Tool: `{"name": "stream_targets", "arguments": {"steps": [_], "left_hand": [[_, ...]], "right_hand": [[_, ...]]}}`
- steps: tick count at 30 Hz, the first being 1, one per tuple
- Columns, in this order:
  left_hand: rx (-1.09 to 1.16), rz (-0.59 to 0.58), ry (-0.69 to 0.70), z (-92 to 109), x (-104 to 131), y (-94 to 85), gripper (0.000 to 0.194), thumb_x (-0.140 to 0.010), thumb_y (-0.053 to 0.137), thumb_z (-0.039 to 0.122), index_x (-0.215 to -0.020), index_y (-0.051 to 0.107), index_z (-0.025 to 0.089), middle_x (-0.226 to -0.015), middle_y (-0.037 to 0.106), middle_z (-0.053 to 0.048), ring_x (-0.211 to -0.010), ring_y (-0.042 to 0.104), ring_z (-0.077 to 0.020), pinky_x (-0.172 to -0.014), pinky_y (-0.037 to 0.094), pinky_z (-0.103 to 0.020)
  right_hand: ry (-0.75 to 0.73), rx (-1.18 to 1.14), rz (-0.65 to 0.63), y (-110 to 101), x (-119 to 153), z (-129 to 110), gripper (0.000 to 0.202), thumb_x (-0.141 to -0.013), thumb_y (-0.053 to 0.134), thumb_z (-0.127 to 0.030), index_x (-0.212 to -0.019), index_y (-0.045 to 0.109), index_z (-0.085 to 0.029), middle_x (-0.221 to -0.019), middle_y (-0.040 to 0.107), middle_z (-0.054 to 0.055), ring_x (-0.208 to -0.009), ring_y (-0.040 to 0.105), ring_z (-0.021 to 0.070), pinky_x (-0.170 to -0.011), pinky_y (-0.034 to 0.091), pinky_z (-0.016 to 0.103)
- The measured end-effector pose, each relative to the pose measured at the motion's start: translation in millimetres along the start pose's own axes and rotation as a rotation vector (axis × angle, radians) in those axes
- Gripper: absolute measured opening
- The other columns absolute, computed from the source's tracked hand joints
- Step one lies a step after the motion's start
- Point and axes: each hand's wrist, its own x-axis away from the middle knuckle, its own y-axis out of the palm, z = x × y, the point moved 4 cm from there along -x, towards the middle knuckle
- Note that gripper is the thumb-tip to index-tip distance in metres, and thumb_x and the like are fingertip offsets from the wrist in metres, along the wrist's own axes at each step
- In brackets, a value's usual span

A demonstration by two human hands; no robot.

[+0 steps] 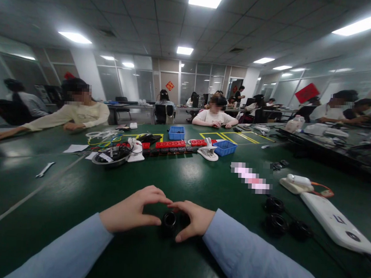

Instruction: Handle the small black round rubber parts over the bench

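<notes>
A small black ring-shaped object (169, 220) with a dark hollow centre sits on the green table in front of me; its exact kind is unclear. My left hand (136, 210) curves around its left side, fingers and thumb apart, the thumb tip right at its edge; whether they touch I cannot tell. On the other side, my right hand (195, 220) is also open, its thumb low and its index finger reaching over toward my left fingertips. Shadow covers the space between the right palm and the ring.
Black rings with cable (276, 224) and a white device (334, 221) lie at the right. Farther back are red power strips (170, 144), a blue bin (225, 148), a white clip (208, 151) and a metal bowl (107, 162). A wrench (45, 170) lies left. People sit around.
</notes>
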Motion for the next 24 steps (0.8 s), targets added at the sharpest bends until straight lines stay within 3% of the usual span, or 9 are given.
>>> {"name": "stream_targets", "arguments": {"steps": [4,9,16,24], "left_hand": [[-0.040,-0.127,0.069,19,-10,-1.5,0.039,-0.073,0.067,0.028,-0.111,0.060,0.032,-0.110,0.058,0.000,-0.105,0.047,-0.0214,-0.092,0.035,-0.032],[-0.063,-0.217,0.118,20,-18,5.2,0.044,-0.071,0.069,0.026,-0.114,0.059,0.033,-0.110,0.061,0.000,-0.103,0.049,-0.0222,-0.089,0.036,-0.033],[-0.122,-0.170,0.052,17,-18,9.8,0.041,-0.068,0.071,0.031,-0.107,0.062,0.029,-0.098,0.061,-0.001,-0.094,0.054,-0.0218,-0.079,0.039,-0.030],[-0.330,-0.014,-0.224,26,-16,22.8,0.037,-0.061,0.071,0.049,-0.082,0.061,0.020,-0.081,0.062,-0.002,-0.076,0.057,-0.0223,-0.065,0.039,-0.029]], "right_hand": [[-0.080,0.177,0.056,8,-4,1,0.052,-0.051,0.080,-0.031,-0.099,0.064,-0.020,-0.087,0.060,0.001,-0.086,0.050,0.0205,-0.076,0.039,0.032],[-0.060,0.174,0.087,9,-9,4,0.048,-0.050,0.081,-0.033,-0.094,0.066,-0.019,-0.082,0.059,0.000,-0.082,0.050,0.0190,-0.073,0.039,0.030],[-0.040,0.149,0.094,7,-9,4,0.045,-0.049,0.082,-0.033,-0.089,0.067,-0.019,-0.076,0.056,-0.002,-0.076,0.051,0.0169,-0.069,0.040,0.028],[0.020,0.122,0.124,10,-9,6,0.049,-0.046,0.082,-0.038,-0.086,0.063,-0.017,-0.074,0.053,-0.003,-0.068,0.049,0.0134,-0.059,0.037,0.024]]}}
